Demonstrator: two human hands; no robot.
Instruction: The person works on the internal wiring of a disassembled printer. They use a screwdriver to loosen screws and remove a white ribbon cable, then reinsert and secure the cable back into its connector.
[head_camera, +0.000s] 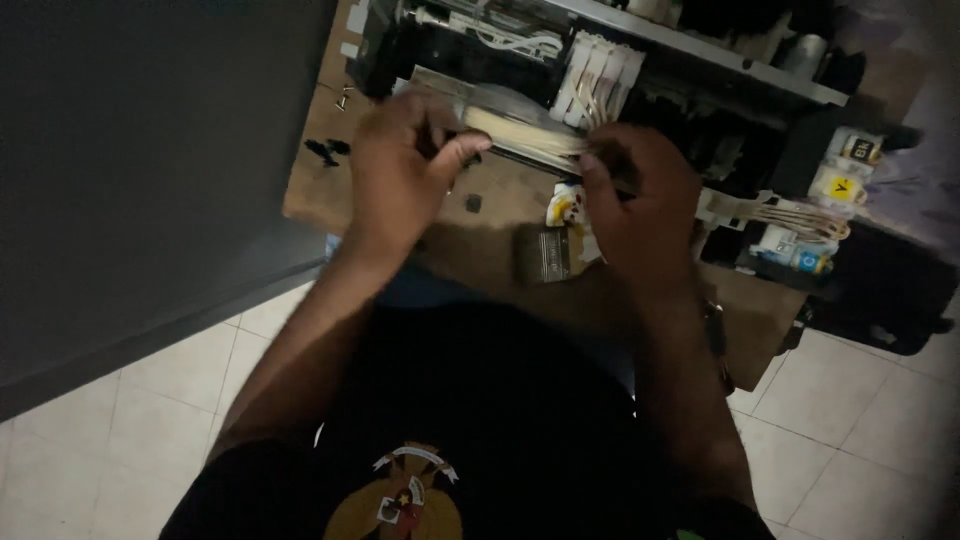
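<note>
My left hand (400, 165) and my right hand (640, 195) both grip a long pale bar-shaped part (520, 130), one at each end, just above a brown wooden table (500, 250). The part lies in front of an opened printer (560, 50) with its covers off, and white tubes (600, 75) run down from the printer toward my right hand. The scene is dim and blurred.
A flat brush (545, 255) and a small colourful packet (568, 205) lie on the table below my hands. Ink tanks (840, 185) with coloured labels stand at the right. Small black pieces (325, 150) sit near the table's left edge. A dark panel (150, 180) fills the left; pale floor tiles (170, 400) lie below.
</note>
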